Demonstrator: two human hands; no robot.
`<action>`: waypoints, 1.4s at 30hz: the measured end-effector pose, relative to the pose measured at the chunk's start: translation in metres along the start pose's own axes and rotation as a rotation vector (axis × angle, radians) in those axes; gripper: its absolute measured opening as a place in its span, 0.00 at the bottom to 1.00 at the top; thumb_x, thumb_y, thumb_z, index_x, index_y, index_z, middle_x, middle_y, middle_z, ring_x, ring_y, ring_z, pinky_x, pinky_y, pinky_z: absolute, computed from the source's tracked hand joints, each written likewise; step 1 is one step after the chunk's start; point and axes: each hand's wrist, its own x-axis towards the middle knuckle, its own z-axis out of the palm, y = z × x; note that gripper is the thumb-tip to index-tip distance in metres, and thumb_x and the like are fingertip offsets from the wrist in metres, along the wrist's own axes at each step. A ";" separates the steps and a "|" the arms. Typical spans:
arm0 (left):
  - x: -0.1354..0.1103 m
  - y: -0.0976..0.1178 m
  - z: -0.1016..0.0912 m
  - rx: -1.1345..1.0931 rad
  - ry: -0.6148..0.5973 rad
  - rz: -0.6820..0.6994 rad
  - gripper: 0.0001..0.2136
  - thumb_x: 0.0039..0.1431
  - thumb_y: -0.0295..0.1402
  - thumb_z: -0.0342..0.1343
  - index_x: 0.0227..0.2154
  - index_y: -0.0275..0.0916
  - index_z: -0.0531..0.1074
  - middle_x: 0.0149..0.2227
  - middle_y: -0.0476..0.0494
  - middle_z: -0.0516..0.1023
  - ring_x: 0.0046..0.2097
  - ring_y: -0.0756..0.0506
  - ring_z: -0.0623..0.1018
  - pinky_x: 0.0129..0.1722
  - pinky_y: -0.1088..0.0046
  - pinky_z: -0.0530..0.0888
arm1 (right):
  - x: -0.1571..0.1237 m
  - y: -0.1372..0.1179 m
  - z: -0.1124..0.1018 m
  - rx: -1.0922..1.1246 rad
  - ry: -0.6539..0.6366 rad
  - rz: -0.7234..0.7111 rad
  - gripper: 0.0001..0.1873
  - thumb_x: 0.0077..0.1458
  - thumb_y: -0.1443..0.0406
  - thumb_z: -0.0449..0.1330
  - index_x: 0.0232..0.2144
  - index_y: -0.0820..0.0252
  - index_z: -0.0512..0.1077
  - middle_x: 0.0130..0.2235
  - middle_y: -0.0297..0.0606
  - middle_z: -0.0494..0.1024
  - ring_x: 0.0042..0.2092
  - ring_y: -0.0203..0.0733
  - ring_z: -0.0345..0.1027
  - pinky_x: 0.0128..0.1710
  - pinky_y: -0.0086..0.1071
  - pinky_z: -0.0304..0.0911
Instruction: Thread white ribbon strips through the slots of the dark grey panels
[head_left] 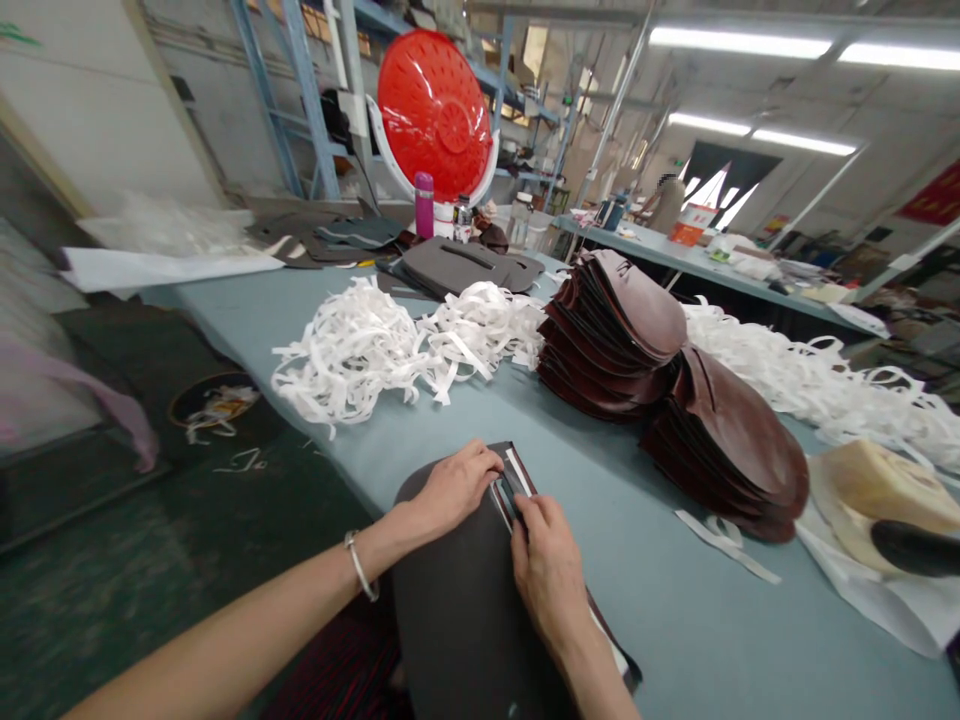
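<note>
- The person's left hand (463,482) has its fingers bent and bunched over the far end of a narrow slot (507,502) in a dark grey panel (457,620); whether they pinch the edge or only press it, I cannot tell.
- The right hand (551,562) lies on the slot's near side, fingers curled down at its edge; its grip, too, is partly hidden.
- The panel rests at the table's near edge, partly overhanging towards the lap, probably so that both hands can reach the slot comfortably.
- A white strip (517,472) runs along the slot; the fingers sit close to it, seemingly to keep the layers flat and lined up.
- Just beyond, on the blue-grey table (660,630), two heaps of white tape, a left heap (349,350) and a middle heap (487,325), lie loosely tangled.
- Right of the middle heap, two leaning stacks of brown rounded pieces, a rear stack (630,310) and a front stack (739,435), crowd the space, perhaps kept within arm's reach.
- A loose strip (727,547) and a cream-coloured block (892,490) with a black handle (915,547) lie further right.
- At the back are more grey panels (457,265), a purple bottle (424,207) and a big red round appliance (442,115).
- Nothing stands between the hands and the slot; the stacks and heaps limit room beyond.
</note>
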 end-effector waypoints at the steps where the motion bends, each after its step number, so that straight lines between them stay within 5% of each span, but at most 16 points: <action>1: 0.002 0.001 0.000 0.023 -0.020 0.002 0.07 0.63 0.31 0.47 0.39 0.41 0.71 0.38 0.47 0.70 0.39 0.49 0.74 0.42 0.71 0.72 | 0.005 -0.001 0.005 -0.050 -0.005 -0.002 0.12 0.57 0.72 0.50 0.41 0.60 0.70 0.38 0.41 0.71 0.38 0.42 0.65 0.37 0.34 0.60; 6: 0.005 0.004 0.000 0.135 -0.086 0.028 0.05 0.63 0.31 0.48 0.38 0.41 0.68 0.39 0.46 0.69 0.37 0.48 0.73 0.39 0.71 0.71 | 0.007 -0.003 0.018 -0.217 -0.010 0.010 0.09 0.58 0.70 0.53 0.38 0.58 0.72 0.37 0.41 0.71 0.40 0.44 0.62 0.37 0.36 0.55; 24: 0.014 0.004 -0.008 0.161 -0.193 0.063 0.04 0.61 0.30 0.47 0.36 0.41 0.65 0.38 0.47 0.68 0.34 0.48 0.72 0.35 0.73 0.69 | 0.004 -0.002 0.018 -0.200 -0.015 0.014 0.10 0.59 0.69 0.52 0.39 0.59 0.71 0.37 0.41 0.69 0.40 0.44 0.60 0.39 0.36 0.53; 34: 0.020 0.022 0.002 0.160 -0.086 -0.272 0.03 0.56 0.29 0.49 0.32 0.41 0.67 0.36 0.45 0.72 0.35 0.46 0.73 0.36 0.70 0.67 | 0.003 -0.001 0.018 -0.199 -0.042 0.027 0.10 0.60 0.69 0.51 0.41 0.59 0.71 0.39 0.42 0.69 0.41 0.45 0.60 0.39 0.36 0.53; 38: 0.032 0.014 0.006 0.124 -0.087 -0.424 0.10 0.47 0.28 0.55 0.35 0.42 0.66 0.33 0.47 0.74 0.34 0.45 0.74 0.32 0.72 0.67 | 0.003 -0.001 0.017 -0.205 -0.056 0.028 0.10 0.60 0.68 0.51 0.41 0.59 0.71 0.40 0.42 0.69 0.42 0.45 0.60 0.40 0.37 0.53; 42: 0.042 -0.001 0.004 0.055 -0.125 -0.425 0.10 0.45 0.29 0.58 0.33 0.42 0.67 0.28 0.50 0.75 0.31 0.46 0.74 0.30 0.73 0.66 | 0.004 -0.003 0.016 -0.202 -0.053 0.030 0.11 0.60 0.69 0.51 0.41 0.60 0.71 0.40 0.43 0.70 0.42 0.46 0.60 0.40 0.37 0.53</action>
